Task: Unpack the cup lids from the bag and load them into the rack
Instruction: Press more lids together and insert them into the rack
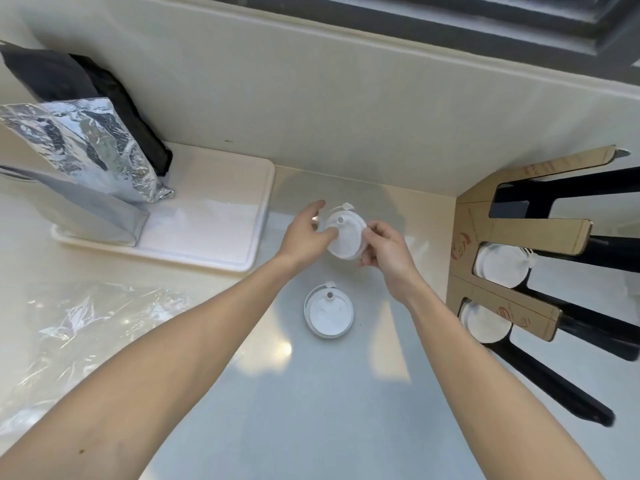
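Lids (346, 239): one held, one loose.

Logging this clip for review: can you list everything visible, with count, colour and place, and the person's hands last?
held lid: one, white, above the counter between both hands
loose lid: one, white, flat on the counter nearer the person
racked lids: two stacks, white, in the rack's two nearer slots
rack: one, brown card over black prongs, right side
clear bag: one, transparent, crumpled at left
tray: one, white, far left
foil pouches: silver and black, count unclear, standing on the tray
left hand: touches the held lid
right hand: pinches the held lid's rim
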